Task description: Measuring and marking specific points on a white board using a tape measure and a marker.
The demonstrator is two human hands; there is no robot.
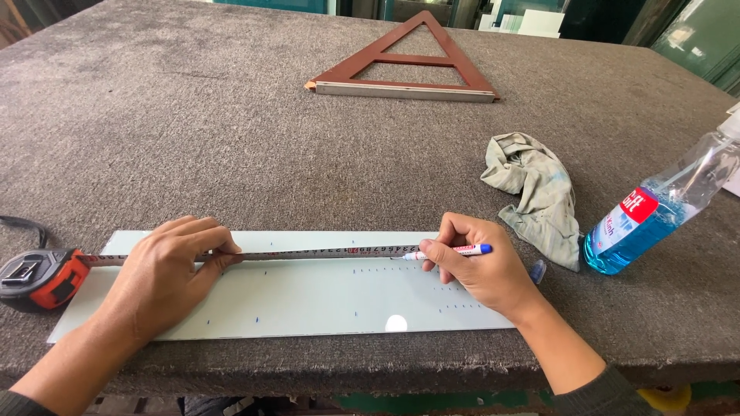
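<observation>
A long pale glass strip (308, 300) lies flat on the felt-covered table near its front edge, with small blue marks on it. A tape measure's blade (324, 252) runs along the strip's far edge from an orange and black case (42, 279) at the left. My left hand (169, 273) presses the blade down on the strip. My right hand (478, 270) grips a blue-capped marker (451, 250), its tip touching the glass beside the blade.
A crumpled grey rag (536, 192) lies right of the strip, and a plastic bottle of blue liquid (655, 212) lies tilted beyond it. A small blue cap (537, 270) sits near my right wrist. A brown triangular frame (405, 65) rests at the table's far side.
</observation>
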